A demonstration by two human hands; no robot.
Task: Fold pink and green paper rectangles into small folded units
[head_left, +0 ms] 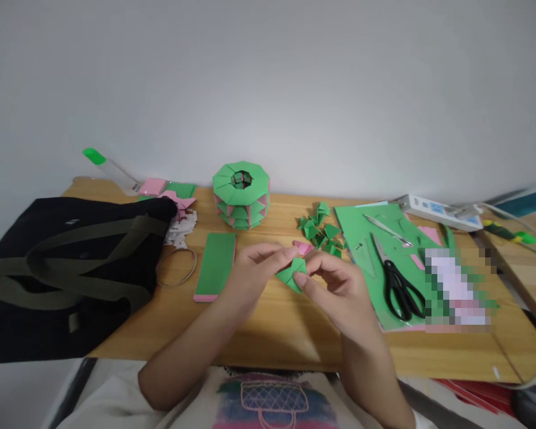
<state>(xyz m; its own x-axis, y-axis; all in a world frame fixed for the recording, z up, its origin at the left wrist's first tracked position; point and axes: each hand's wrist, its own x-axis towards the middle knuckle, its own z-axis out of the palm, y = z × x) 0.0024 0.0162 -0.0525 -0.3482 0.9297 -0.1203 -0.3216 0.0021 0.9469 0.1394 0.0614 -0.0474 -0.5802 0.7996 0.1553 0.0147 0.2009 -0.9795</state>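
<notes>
Between my hands is a small folded green paper piece [292,275], held above the table. My right hand [339,286] pinches it, with the thumb pressed on its face. My left hand [256,271] is closed at its upper left edge, fingers curled and thumb stretched toward the fold. A bit of pink folded paper [302,246] shows just behind the fingertips; whether it is held or lies on the table I cannot tell. Just beyond my right hand lies a heap of folded green paper pieces [322,229]. A round, tiered green and pink paper model [242,193] stands farther back.
A stack of green and pink paper strips [215,262] lies left of my hands, beside a thin ring [177,268] and a black bag [71,268]. On the right, black scissors [397,283] and a pen [388,230] rest on green sheets [351,223]. Behind them is a power strip [442,213].
</notes>
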